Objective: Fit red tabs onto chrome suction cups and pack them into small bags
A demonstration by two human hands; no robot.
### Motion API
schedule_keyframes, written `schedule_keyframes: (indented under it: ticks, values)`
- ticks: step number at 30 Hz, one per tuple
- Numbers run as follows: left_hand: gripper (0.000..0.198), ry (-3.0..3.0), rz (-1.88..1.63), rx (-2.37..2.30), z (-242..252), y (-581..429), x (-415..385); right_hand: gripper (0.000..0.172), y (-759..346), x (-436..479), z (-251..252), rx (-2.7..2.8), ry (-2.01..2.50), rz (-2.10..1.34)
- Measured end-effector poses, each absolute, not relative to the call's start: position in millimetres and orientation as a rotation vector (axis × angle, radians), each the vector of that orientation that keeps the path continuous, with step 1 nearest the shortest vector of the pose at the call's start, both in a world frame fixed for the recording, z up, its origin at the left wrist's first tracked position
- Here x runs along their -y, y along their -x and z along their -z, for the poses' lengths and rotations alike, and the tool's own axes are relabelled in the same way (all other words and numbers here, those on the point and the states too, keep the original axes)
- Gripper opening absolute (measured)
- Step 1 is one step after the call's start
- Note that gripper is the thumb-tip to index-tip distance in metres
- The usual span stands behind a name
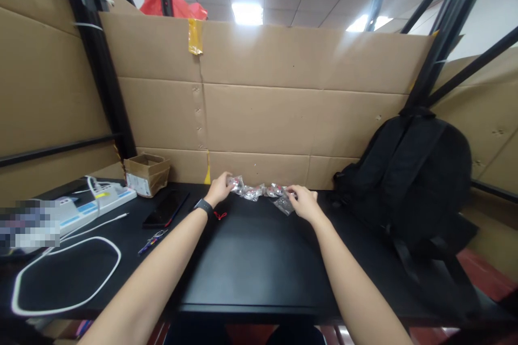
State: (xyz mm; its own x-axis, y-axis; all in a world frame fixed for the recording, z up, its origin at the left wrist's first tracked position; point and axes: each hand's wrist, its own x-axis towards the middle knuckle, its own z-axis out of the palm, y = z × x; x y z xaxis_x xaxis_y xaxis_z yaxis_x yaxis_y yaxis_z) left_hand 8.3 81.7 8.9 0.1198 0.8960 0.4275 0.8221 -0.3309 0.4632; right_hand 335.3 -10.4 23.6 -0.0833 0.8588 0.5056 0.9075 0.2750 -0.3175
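Note:
Several small clear plastic packets (253, 192) with bits of red and silver inside lie in a row at the back of the black table, close to the cardboard wall. My left hand (219, 190), with a dark band on the wrist, has its fingers closed on the packet at the left end of the row (236, 184). At the right end, my right hand (303, 202) pinches another clear packet (284, 204), which lies partly under the fingers. What exactly is inside the packets is too small to make out. A red cord loop (219, 215) rests just by my left wrist.
On the left are a white power strip (97, 208), a looped white cable (67, 310), a small open cardboard box (148, 175), a dark phone (165, 209) and keys (151, 241). A black backpack (413, 172) stands on the right. Cardboard panels (259, 113) close the back.

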Motion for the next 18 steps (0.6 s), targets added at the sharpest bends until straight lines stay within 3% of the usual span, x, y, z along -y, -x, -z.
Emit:
schedule_keyframes:
  ticks: [7, 14, 18]
  values:
    - [0.041, -2.324, -0.809, -1.928, -16.5, -12.2, -102.2, 0.032, -393.1, 1.4, -14.7, 1.973, 1.922, -0.143]
    - [0.041, -2.431, -0.762, -1.961, -29.2, -6.0, -71.0, 0.065, -394.3, 0.0, -7.4, 2.114, 1.788, -0.365]
    - [0.027, -2.472, -0.481, -1.711, -39.5, 13.5, -53.9, 0.056, -391.3, -0.6, -6.4, 2.088, 1.797, -0.350]
